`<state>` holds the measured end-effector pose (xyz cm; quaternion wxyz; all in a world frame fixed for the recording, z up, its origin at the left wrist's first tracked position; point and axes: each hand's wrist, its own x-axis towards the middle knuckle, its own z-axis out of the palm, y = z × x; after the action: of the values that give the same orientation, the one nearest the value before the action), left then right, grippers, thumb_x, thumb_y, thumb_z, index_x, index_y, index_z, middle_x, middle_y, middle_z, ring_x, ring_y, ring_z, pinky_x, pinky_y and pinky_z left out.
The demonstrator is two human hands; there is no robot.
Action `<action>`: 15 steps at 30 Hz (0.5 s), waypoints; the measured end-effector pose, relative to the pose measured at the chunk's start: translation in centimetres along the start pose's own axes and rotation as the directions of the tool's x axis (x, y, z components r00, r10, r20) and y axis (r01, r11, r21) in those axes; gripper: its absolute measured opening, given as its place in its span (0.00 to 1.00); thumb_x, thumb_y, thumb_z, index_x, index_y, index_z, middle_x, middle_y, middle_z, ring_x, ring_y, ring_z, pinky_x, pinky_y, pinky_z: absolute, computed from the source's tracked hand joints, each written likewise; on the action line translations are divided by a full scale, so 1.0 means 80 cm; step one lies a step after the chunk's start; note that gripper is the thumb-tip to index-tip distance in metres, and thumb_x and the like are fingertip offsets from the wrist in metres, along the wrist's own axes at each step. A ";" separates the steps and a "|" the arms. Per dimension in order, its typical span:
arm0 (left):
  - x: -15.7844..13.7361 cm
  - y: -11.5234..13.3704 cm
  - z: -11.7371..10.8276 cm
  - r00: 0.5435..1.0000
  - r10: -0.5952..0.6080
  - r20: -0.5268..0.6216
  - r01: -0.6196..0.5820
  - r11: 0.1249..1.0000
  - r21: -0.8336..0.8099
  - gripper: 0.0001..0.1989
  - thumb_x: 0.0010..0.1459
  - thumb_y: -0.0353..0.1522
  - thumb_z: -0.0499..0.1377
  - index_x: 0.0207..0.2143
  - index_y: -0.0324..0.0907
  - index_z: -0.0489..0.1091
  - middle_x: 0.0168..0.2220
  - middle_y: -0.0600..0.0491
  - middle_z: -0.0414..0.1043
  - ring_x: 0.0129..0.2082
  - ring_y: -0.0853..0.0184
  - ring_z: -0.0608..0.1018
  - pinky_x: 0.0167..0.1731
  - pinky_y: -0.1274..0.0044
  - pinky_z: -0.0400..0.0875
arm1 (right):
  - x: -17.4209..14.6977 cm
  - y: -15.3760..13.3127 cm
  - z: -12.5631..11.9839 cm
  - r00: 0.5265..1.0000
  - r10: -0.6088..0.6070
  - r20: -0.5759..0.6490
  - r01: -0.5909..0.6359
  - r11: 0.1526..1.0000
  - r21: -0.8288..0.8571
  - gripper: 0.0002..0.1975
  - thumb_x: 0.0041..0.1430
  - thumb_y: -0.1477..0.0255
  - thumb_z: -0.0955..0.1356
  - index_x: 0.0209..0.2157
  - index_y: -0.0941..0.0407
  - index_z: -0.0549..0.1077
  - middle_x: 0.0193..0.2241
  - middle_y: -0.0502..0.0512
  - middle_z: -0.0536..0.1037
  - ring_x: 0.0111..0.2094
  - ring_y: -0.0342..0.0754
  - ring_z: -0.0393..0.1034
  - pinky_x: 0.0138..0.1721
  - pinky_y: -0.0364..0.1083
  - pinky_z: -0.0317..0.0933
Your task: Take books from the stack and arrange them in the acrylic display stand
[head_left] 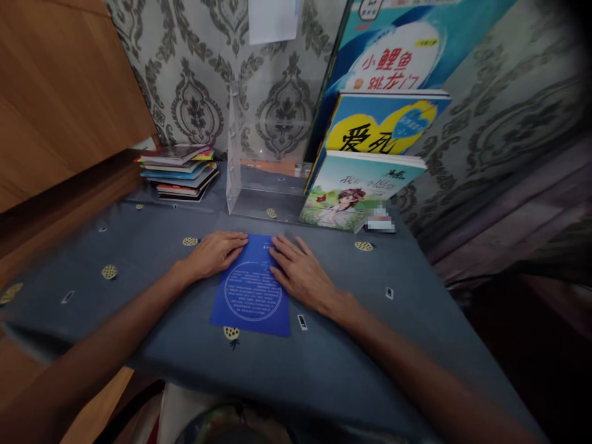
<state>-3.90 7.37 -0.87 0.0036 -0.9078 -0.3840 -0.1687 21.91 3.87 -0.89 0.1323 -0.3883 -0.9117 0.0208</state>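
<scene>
Judge the blue booklet point(252, 293), lying flat between and partly under the outstretched, ungrasping fingers of left hand point(215, 254) and right hand point(305, 274), as light, bendable, easily creased and perhaps slick, best taken by side edges just nearer than the fingertips.

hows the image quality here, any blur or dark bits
Head view: dim overall, falling to near black at lower right; head view: tablecloth smears toward its left edge, while the blue sheet looks sharper, though its small print is unreadable; head view: one patch is pixelated.
</scene>
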 end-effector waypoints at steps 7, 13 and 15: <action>-0.007 -0.004 0.010 0.998 -0.008 -0.055 0.009 1.000 0.005 0.18 0.69 0.33 0.50 0.54 0.41 0.75 0.55 0.47 0.76 0.55 0.60 0.78 0.55 0.66 0.73 | 0.018 -0.050 0.012 0.959 -0.281 0.033 0.276 0.955 0.111 0.20 0.72 0.68 0.60 0.59 0.62 0.71 0.61 0.65 0.72 0.63 0.53 0.65 0.68 0.57 0.52; -0.006 -0.004 0.009 0.999 -0.003 -0.032 0.003 1.000 -0.001 0.18 0.68 0.32 0.51 0.54 0.40 0.74 0.55 0.47 0.76 0.55 0.61 0.78 0.56 0.66 0.73 | 0.039 -0.012 0.017 0.997 -0.081 0.008 0.080 0.991 0.104 0.21 0.71 0.72 0.59 0.61 0.62 0.69 0.62 0.67 0.69 0.65 0.55 0.62 0.68 0.60 0.52; -0.006 -0.003 0.007 1.000 -0.001 -0.028 0.001 1.000 -0.008 0.17 0.68 0.32 0.51 0.54 0.41 0.74 0.56 0.48 0.76 0.56 0.61 0.77 0.57 0.66 0.72 | 0.040 -0.002 0.015 1.000 -0.027 0.007 0.026 0.996 0.088 0.22 0.70 0.72 0.59 0.61 0.62 0.69 0.63 0.68 0.68 0.65 0.56 0.61 0.67 0.61 0.52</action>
<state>-4.20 7.28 -1.59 0.0055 -0.9051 -0.3837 -0.1830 19.37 6.08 -1.34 0.1457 -0.3699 -0.9156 0.0606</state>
